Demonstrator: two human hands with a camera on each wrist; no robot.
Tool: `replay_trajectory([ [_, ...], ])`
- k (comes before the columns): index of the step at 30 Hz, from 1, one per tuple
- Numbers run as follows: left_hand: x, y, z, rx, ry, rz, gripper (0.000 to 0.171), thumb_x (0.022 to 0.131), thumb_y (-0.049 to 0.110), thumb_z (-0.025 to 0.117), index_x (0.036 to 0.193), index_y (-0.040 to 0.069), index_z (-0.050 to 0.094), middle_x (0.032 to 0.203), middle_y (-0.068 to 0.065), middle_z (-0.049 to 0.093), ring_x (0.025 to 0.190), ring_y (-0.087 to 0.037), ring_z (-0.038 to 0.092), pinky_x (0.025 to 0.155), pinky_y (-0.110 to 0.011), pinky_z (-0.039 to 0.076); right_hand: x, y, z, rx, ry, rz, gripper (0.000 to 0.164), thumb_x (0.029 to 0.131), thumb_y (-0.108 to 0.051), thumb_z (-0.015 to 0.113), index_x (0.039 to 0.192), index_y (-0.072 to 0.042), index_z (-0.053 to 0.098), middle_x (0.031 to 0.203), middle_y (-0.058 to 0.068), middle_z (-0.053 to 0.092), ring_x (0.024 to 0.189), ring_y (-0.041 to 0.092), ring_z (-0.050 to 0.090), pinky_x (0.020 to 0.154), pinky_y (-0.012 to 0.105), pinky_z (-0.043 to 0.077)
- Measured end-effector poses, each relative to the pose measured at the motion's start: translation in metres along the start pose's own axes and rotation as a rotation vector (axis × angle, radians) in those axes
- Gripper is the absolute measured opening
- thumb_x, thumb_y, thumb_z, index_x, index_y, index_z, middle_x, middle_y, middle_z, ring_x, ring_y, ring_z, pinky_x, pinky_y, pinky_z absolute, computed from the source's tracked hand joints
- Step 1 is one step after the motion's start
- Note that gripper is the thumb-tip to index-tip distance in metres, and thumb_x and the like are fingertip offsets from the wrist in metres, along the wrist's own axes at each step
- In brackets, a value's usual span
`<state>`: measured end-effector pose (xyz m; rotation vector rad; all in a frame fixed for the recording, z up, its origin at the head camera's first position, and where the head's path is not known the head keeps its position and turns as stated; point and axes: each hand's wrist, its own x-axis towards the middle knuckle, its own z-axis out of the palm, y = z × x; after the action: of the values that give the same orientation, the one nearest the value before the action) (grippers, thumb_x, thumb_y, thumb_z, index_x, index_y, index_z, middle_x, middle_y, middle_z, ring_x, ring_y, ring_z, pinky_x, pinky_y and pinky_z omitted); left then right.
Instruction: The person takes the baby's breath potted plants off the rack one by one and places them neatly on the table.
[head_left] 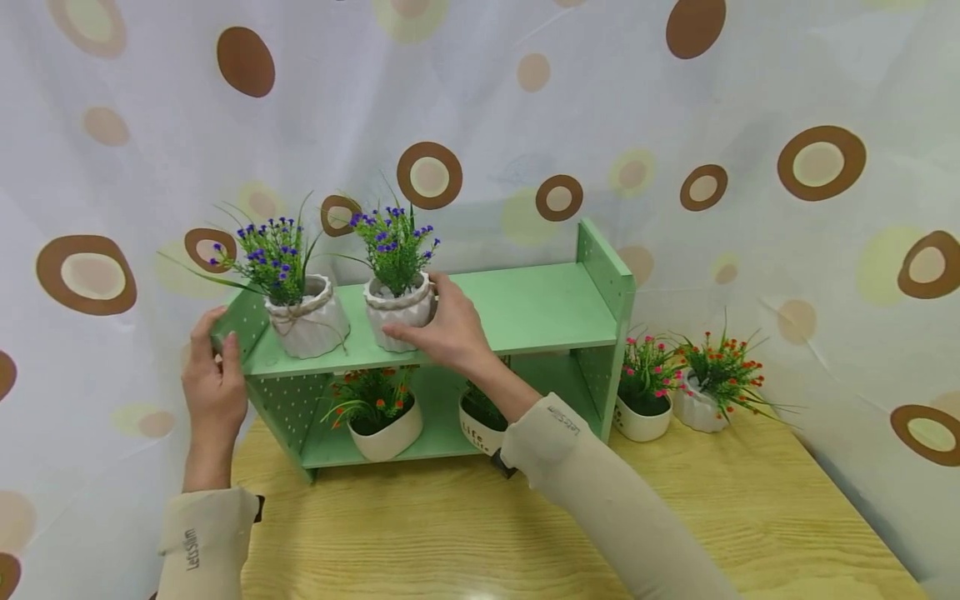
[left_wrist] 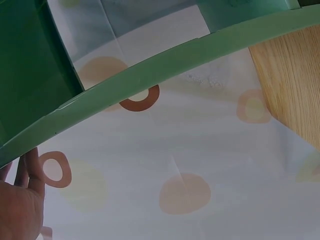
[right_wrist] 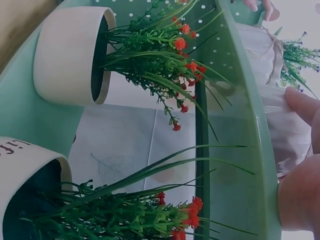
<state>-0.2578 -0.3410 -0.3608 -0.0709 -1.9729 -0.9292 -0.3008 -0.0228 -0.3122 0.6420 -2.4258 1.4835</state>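
Fingers of the right hand [head_left: 453,329] curl with the thumb round a white ribbed pot [head_left: 396,312], the thumb lying across its front and the others at its right side, partly hidden behind it. Purple flowers [head_left: 392,242] rise from this pot, above the fingertips. The pot is at the upper board of a green shelf [head_left: 540,308]; I cannot tell whether its base touches the board. Near the fingers, on their left, a second white pot [head_left: 309,329] with purple flowers stands on the same board. Farther left, the left hand [head_left: 213,396] pinches the front edge of the left end panel [head_left: 247,321] between thumb and fingers. Below the right hand's fingers, the lower board carries a cream pot [head_left: 388,433] with orange-red flowers and a lettered pot [head_left: 477,433] partly covered by the right forearm. Well apart from those fingers, to their right and lower, a pot with pink flowers [head_left: 645,423] and a pot with red-orange flowers [head_left: 699,410] stand on a wooden table [head_left: 420,533] beside the shelf.
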Motion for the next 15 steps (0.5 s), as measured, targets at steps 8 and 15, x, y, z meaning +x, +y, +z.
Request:
replay_trajectory([
  [8, 0.001, 0.001, 0.001, -0.003, 0.01, 0.002, 0.038, 0.11, 0.021, 0.049, 0.148, 0.02, 0.052, 0.127, -0.024, 0.06, 0.095, 0.007, 0.048, 0.077, -0.012, 0.039, -0.008, 0.0, -0.007, 0.065, 0.062, 0.035, 0.09, 0.083, -0.035, 0.088, 0.154, -0.006, 0.042, 0.141, 0.012, 0.058, 0.117, 0.028, 0.065, 0.091, 0.042, 0.059],
  [15, 0.001, 0.0, 0.001, 0.0, 0.014, 0.014, 0.038, 0.111, 0.02, 0.048, 0.148, 0.019, 0.052, 0.12, -0.016, 0.06, 0.093, 0.006, 0.046, 0.076, -0.014, 0.038, -0.019, 0.002, -0.021, 0.186, 0.086, 0.126, 0.092, 0.084, -0.033, 0.088, 0.158, -0.011, 0.037, 0.15, 0.011, 0.05, 0.125, 0.029, 0.063, 0.091, 0.042, 0.06],
])
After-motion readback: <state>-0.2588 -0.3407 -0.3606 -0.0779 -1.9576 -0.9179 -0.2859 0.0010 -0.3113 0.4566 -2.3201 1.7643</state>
